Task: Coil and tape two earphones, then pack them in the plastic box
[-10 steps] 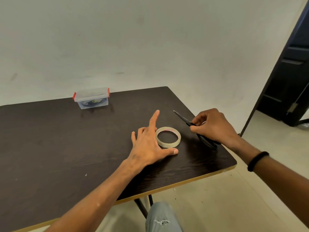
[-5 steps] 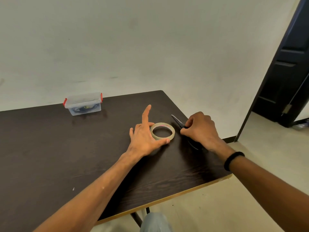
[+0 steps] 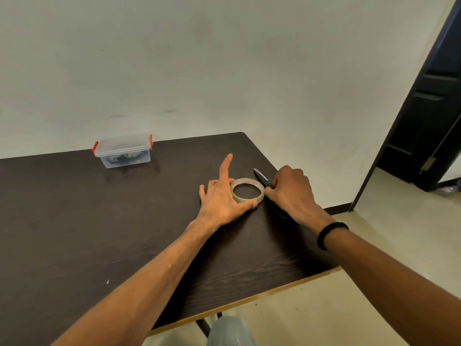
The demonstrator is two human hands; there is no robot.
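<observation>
Lying between both hands, tape roll [image 3: 247, 190]; lidded plastic box [image 3: 123, 151] well apart.

Left hand [image 3: 222, 201] is resting flat beside tape roll [image 3: 247, 190] on worktop [image 3: 74, 221]; right hand [image 3: 290, 193] is gripping scissors [image 3: 262, 178]; lidded plastic box [image 3: 123, 151] is standing well apart.

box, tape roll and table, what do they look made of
Box: clear plastic, glossy; dark contents show through its walls, and the red clips look like plastic too.
Tape roll: translucent yellowish film, probably plastic tape, with red print on what may be a card core.
Table: dark wood-grain top with a matte sheen and a pale edge strip, likely laminated board rather than solid wood.
</observation>
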